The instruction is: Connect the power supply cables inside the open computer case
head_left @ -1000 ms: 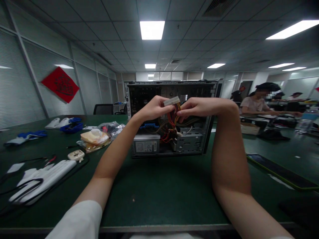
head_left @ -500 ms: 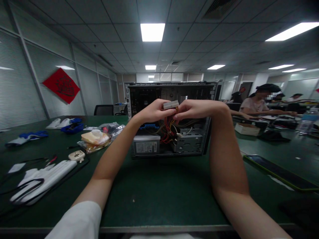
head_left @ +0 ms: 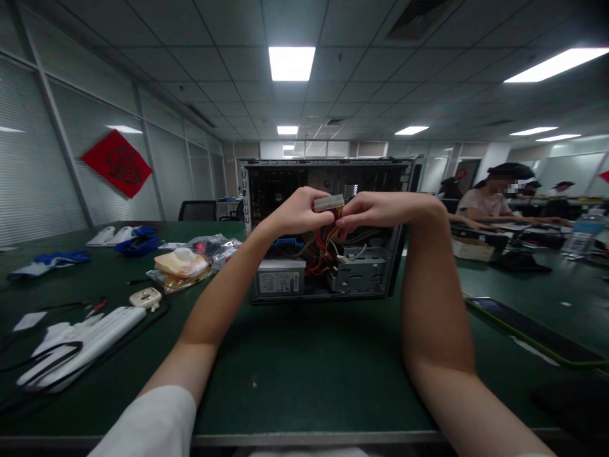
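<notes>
An open computer case [head_left: 380, 279] stands upright on the green table [head_left: 309, 381], its inside facing me. In front of its upper half, my left hand [head_left: 297, 212] is closed on a white multi-pin power connector [head_left: 328, 203]. My right hand [head_left: 375, 212] pinches the bundle of red, yellow and orange wires [head_left: 328, 238] just below the connector. The wires run down into the case towards the grey power supply [head_left: 279, 279] and the drive cage [head_left: 364, 273].
On the left of the table lie white and blue gloves [head_left: 71, 346], a plastic bag with yellowish contents [head_left: 183, 263], a small beige device [head_left: 145, 297] and black cables. A dark phone with a green edge [head_left: 528, 330] lies right. Other people sit at tables at the far right.
Both hands have kept hold of the connector and wires with only small shifts; the connector sits slightly lower and flatter than a second ago. The view has tilted a little.
</notes>
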`<act>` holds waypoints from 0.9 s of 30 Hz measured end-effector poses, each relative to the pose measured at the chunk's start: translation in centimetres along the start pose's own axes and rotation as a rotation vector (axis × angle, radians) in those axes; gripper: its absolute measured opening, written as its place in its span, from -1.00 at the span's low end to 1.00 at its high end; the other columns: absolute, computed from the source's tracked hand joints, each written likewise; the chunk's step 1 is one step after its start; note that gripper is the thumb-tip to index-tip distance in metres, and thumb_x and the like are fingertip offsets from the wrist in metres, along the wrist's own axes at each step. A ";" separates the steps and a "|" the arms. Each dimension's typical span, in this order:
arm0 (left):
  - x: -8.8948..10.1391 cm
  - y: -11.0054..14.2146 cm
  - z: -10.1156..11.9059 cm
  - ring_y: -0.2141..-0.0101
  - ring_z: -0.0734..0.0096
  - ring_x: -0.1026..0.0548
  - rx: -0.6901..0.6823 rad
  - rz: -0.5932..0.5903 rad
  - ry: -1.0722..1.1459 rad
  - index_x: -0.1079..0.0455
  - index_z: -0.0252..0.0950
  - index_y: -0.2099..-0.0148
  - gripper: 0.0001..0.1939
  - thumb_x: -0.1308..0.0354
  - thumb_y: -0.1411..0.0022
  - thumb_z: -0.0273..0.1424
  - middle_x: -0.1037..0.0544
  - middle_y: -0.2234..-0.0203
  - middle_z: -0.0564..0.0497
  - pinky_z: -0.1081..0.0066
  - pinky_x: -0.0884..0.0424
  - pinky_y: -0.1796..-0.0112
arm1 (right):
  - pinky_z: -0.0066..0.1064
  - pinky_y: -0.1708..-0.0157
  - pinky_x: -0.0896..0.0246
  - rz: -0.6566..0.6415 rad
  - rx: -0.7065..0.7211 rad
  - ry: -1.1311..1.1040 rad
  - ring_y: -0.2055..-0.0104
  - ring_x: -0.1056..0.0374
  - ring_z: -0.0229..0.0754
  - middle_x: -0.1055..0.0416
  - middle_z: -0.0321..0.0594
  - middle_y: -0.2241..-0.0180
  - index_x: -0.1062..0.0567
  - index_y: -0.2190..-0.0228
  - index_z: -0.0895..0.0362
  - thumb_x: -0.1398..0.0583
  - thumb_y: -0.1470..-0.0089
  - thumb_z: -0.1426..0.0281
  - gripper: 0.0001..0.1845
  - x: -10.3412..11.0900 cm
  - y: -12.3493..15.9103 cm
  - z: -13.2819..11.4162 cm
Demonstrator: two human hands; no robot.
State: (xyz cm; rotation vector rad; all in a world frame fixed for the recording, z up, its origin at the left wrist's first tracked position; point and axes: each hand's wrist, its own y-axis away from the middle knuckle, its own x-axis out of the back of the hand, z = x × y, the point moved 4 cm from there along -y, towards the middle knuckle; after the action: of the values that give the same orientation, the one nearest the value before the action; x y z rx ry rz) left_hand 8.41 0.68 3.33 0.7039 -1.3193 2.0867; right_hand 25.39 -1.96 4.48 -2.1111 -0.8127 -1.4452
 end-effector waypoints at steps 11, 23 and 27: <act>0.2 -0.1 -0.8 0.54 0.60 -0.15 0.014 0.021 0.062 -0.33 -0.31 0.49 -0.77 -0.22 -0.09 -0.30 -0.23 0.61 0.19 0.49 -0.02 0.52 | -0.27 0.13 -0.38 0.041 -0.021 -0.022 0.14 -0.57 0.01 -0.69 -0.08 0.22 -0.74 0.17 0.16 -0.28 -0.16 -0.17 -0.36 0.1 -0.2 0.4; -0.1 0.0 -0.3 0.53 0.59 -0.17 0.035 -0.053 0.108 -0.34 -0.32 0.45 -0.79 -0.25 -0.05 -0.30 -0.24 0.59 0.19 0.50 -0.05 0.51 | -0.27 0.12 -0.39 0.014 -0.028 0.017 0.12 -0.57 0.03 -0.69 -0.09 0.24 -0.75 0.21 0.15 -0.27 -0.17 -0.16 -0.38 -0.1 0.0 -0.1; -0.3 0.0 -0.3 0.50 0.55 -0.21 0.010 -0.120 0.108 -0.38 -0.33 0.38 -0.84 -0.16 -0.10 -0.32 -0.29 0.54 0.16 0.49 -0.11 0.47 | -0.27 0.11 -0.38 0.009 0.001 -0.010 0.13 -0.56 0.02 -0.69 -0.10 0.26 -0.75 0.22 0.16 -0.27 -0.16 -0.16 -0.37 -0.2 -0.1 0.0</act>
State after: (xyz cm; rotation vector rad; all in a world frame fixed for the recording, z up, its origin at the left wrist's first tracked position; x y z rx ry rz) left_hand 8.60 0.94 3.01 0.6486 -1.1795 2.0076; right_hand 25.24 -1.95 4.32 -2.1207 -0.8063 -1.4306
